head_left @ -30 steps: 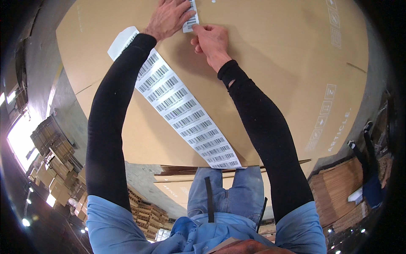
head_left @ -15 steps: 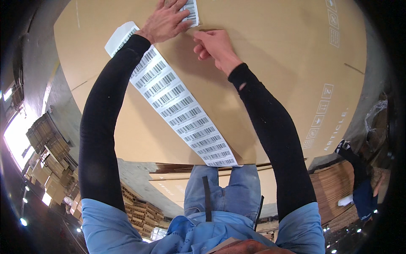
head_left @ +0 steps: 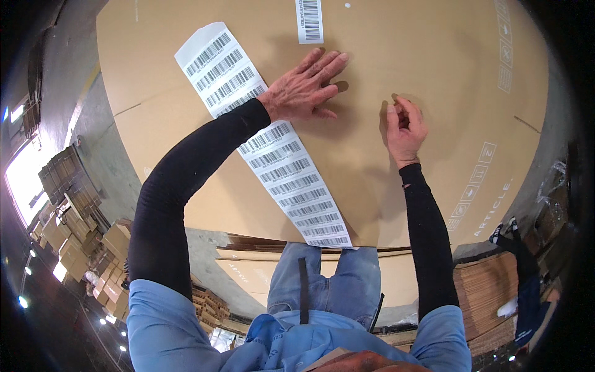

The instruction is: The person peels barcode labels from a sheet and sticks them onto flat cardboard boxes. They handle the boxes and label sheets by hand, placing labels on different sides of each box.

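A large brown cardboard sheet [head_left: 347, 186] spreads in front of me. On it lies a long white strip of barcode labels [head_left: 291, 167], slanting from upper left down to the near edge by my legs. A single barcode label [head_left: 310, 22] sits apart on the cardboard at the top. My left hand [head_left: 304, 90] is open just below that label, fingers spread and holding nothing; its wrist and sleeve cross over the strip. Farther right, my right hand [head_left: 406, 130] is over the cardboard with fingers loosely curled, thumb apart from them, and nothing visible between them.
More cardboard sheets [head_left: 248, 273] are stacked under the near edge, by my legs. At the right is another brown stack [head_left: 486, 291], with a person [head_left: 527, 279] in dark clothing beside it. Piled boxes [head_left: 74, 248] stand to the left.
Both hands have moved right and nearer to me. My left hand has come off the single label, which now shows uncovered. My right hand's pinch has loosened. The view has shifted slightly.
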